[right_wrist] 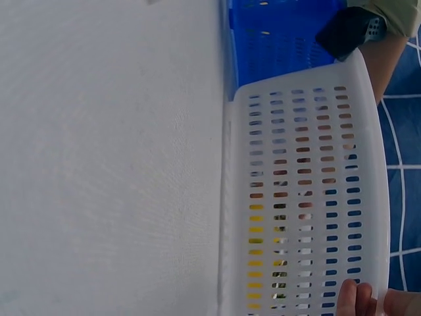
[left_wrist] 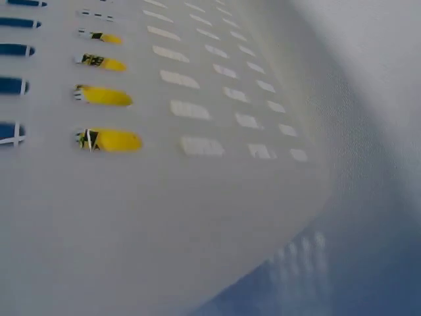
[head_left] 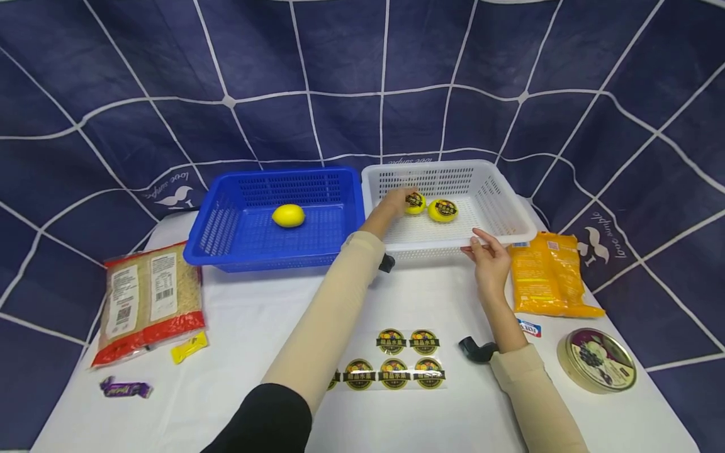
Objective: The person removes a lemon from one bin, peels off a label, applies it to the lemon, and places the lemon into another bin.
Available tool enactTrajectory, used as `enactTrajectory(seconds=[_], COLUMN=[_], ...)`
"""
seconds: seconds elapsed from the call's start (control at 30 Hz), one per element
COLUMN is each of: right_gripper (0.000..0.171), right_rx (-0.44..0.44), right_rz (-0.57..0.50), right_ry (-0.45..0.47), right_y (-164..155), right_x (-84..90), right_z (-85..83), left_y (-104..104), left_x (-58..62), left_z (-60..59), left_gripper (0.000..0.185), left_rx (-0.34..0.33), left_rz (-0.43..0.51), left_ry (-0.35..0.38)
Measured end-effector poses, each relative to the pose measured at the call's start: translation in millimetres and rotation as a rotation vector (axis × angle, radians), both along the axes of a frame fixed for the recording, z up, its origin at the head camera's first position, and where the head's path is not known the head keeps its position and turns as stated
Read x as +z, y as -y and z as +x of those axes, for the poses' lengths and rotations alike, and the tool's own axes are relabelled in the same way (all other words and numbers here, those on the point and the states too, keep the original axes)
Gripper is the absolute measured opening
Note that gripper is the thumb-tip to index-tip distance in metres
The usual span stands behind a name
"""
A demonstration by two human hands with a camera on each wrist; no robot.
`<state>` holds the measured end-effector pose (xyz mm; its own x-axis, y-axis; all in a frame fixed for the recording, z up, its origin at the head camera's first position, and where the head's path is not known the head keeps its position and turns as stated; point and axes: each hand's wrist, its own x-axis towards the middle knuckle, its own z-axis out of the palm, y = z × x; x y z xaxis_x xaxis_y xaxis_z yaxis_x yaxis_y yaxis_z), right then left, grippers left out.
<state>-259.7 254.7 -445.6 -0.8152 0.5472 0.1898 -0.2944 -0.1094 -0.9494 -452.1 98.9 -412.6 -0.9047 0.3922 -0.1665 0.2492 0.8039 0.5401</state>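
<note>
My left hand (head_left: 395,202) reaches into the white basket (head_left: 433,238) and holds a lemon (head_left: 416,204) with a round black-and-gold sticker; the thumb is hidden. Beside it on the basket floor lies a second stickered lemon (head_left: 442,211). Yellow from the lemons shows through the slots of the basket wall in both wrist views. At the front rim, my right hand (head_left: 489,259) pinches the basket's edge, with fingers (right_wrist: 355,299) against the outer wall. One plain lemon (head_left: 289,216) lies in the blue basket (head_left: 226,248) at the left.
A sheet of round stickers (head_left: 393,371) lies on the white table. A rice bag (head_left: 150,296), a yellow sweet (head_left: 189,346) and a purple sweet (head_left: 126,387) are at the left. An orange bag (head_left: 546,277) and a round tin (head_left: 597,362) stand at the right.
</note>
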Motion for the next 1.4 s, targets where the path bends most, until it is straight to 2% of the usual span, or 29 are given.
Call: enactTrajectory(seconds=[0.13,0.27,0.3,0.4,0.47,0.53,0.67,0.77,0.83,0.9,1.0,1.07,1.13,1.2,1.3,1.4], right_gripper=[0.028,0.030,0.030,0.029,0.027,0.025,0.020,0.019,0.019,0.019,0.018,0.019,0.020,0.020,0.020,0.021], right_rx=[0.017,0.023,0.020,-0.002,-0.015,-0.022,0.017,0.096,0.152,0.203,0.261,0.302,0.341,0.379,0.423,0.466], right_rz=[0.001,0.013,0.018,0.073,0.112,0.151,0.201,0.226,0.245,0.268,0.325,0.350,0.375,0.397,0.438,0.504], right_ry=[-0.001,0.024,0.039,0.102,0.139,0.161,0.135,0.057,0.011,-0.030,-0.080,-0.131,-0.186,-0.243,-0.292,-0.305], right_y=[-0.9,-1.4,-1.4,-0.5,2.2,5.6,15.8,28.1,40.4,55.3,81.9,99.5,116.9,134.9,163.3,192.6], right_x=[0.0,-0.3,-0.1,1.5,4.2,7.6,15.5,24.6,36.9,54.0,84.3,103.8,122.3,139.5,159.1,169.2], right_z=[0.8,0.8,0.9,2.8,3.8,5.9,10.1,10.8,11.4,11.3,7.3,1.3,-8.0,-19.8,-44.0,-72.7], left_y=[7.3,22.2,27.4,47.9,68.4,93.0,154.1,203.1,231.6,254.1,276.9,285.3,289.7,291.6,291.8,290.1], left_x=[6.6,20.0,24.4,38.5,48.7,55.7,59.5,53.4,45.5,34.2,14.0,0.5,-10.2,-17.9,-23.5,-23.6], left_z=[4.0,15.9,20.7,39.5,55.5,73.7,113.8,140.3,157.0,172.8,193.9,203.0,208.0,209.1,206.9,203.7], left_gripper=[0.057,0.049,0.046,0.039,0.034,0.030,0.028,0.029,0.030,0.032,0.038,0.042,0.046,0.048,0.049,0.048], left_rx=[-0.037,-0.158,-0.194,-0.277,-0.289,-0.272,-0.147,0.020,0.178,0.371,0.641,0.768,0.839,0.871,0.869,0.847], left_rz=[-0.001,0.063,0.092,0.227,0.297,0.373,0.518,0.661,0.747,0.824,0.890,0.918,0.929,0.957,1.028,1.148], left_ry=[-0.070,-0.181,-0.207,-0.226,-0.240,-0.258,-0.358,-0.474,-0.541,-0.571,-0.532,-0.488,-0.446,-0.411,-0.359,-0.325])
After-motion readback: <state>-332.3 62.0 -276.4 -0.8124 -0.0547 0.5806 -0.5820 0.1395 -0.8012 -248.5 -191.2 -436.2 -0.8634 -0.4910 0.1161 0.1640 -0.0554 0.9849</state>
